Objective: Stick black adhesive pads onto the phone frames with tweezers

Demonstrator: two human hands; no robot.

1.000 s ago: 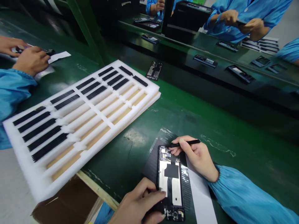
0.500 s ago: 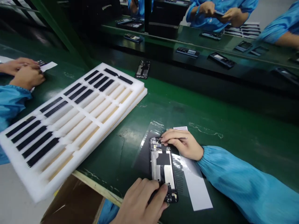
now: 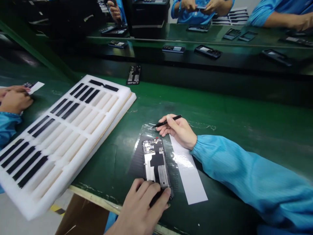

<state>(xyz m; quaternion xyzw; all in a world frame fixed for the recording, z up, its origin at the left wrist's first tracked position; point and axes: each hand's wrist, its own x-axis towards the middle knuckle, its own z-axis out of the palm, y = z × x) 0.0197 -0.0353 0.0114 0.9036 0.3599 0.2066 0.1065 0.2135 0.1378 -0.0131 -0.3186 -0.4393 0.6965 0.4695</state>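
An opened phone (image 3: pixel 151 160) lies face down on the green bench, its circuit board and silver inner frame showing. My left hand (image 3: pixel 143 205) is closed around the phone's near end, which its fingers partly hide. Just beyond the far end, my right hand (image 3: pixel 182 132) pinches black tweezers (image 3: pixel 168 121), tips pointing left above a clear plastic film (image 3: pixel 144 132). Right of the phone, a white paper strip (image 3: pixel 192 182) reaches under my right hand. A small red spot shows at the phone's top edge.
A white foam tray (image 3: pixel 107 125) with black strips in its slots stands at the left, overhanging the bench edge. Another opened phone (image 3: pixel 133 75) lies further back. A co-worker's hands (image 3: pixel 16 99) are at far left. More phones and people appear across the back.
My right hand has lifted off the phone's top and moved beyond it, the tweezers now plainly visible. My left hand stays on the near end. The whole view has shifted.
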